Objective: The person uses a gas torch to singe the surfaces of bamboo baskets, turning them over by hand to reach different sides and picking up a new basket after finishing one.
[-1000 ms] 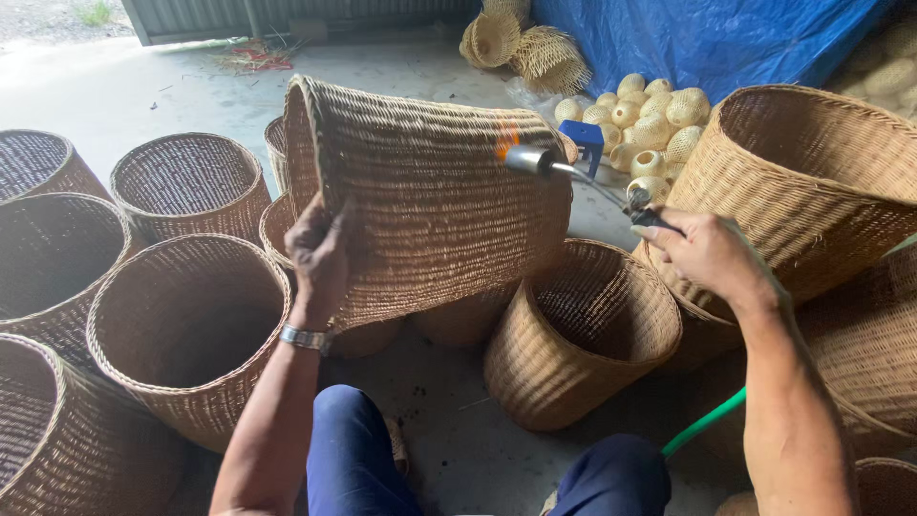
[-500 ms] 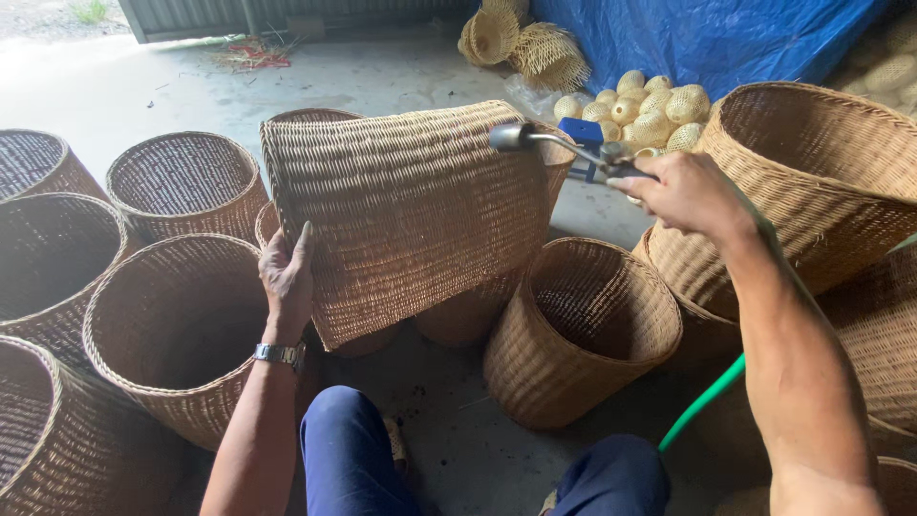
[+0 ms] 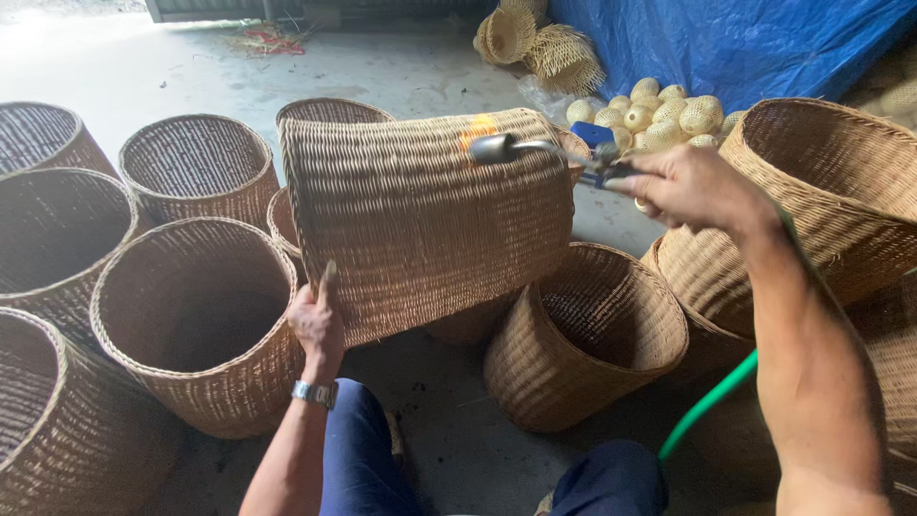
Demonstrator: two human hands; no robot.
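Pale concrete floor (image 3: 172, 67) stretches back to a blue tarpaulin (image 3: 745, 48) hung at the far right, with a heap of small round pale woven balls (image 3: 659, 110) lying just in front of it; round brown wicker baskets stand open-mouthed all about the seated person, whose blue-trousered knees show at the bottom edge; the left hand (image 3: 318, 323), a metal wristwatch (image 3: 315, 393) on its wrist, grips the lower left rim of a large tan woven wicker basket (image 3: 420, 220) that is tipped on its side, mouth to the left, held off the floor above the other baskets; the fingers are curled behind the rim with the thumb pressed flat on the outside weave; the right hand (image 3: 688, 186) is closed around the handle of a metal gas torch (image 3: 535, 153), fingers wrapped tight; the torch's nozzle lies at the basket's upper right edge, where a small orange flame (image 3: 478, 129) shows against the weave; a green hose (image 3: 712, 406) runs down below the right forearm; an upright wicker basket with an open mouth (image 3: 587, 334) stands just below the held one, and a wide tilted wicker basket (image 3: 821, 182) sits behind the right arm.
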